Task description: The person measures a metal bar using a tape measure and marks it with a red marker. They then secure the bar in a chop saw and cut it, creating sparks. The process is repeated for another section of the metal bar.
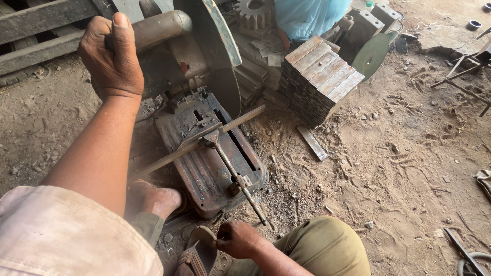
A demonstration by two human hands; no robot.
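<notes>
- Bare dirt floor [399, 168] of a workshop spreads under everything, strewn with metal scraps and shavings; a blue plastic bag [307, 15] and a toothed gear [254, 14] sit at the back.
- On the ground stands a chop saw [204, 153], its rusty base carrying a screw vise [235, 174] whose threaded rod runs toward the person.
- Clamped across the base lies a long flat metal strip [204, 140], set at an angle under the raised blade guard [220, 51].
- Left hand [112, 56] is wrapped fully around the saw's handle [153, 28], thumb up, fingers closed on it; the saw head is up, clear of the strip.
- Right hand [238, 239] is down by the near end of the vise screw, fingers curled at the crank end; whether it truly grips the crank I cannot tell, as the fingers hide it.
- A bare foot [153, 199] rests just beside the base's near left corner, and a sandal [197, 253] lies by the right hand.
- A neat stack of cut pieces [322, 76] stands right of the saw, with one loose piece [312, 143] flat on the dirt near it.
- Judging by this, the step in hand is fixing the strip in the vise before a cut; the blade is not yet lowered.
- The next move, as I judge it, calls for a firmly tightened vise, the right hand and foot kept away from the blade's path, and a steady pull down on the handle.
</notes>
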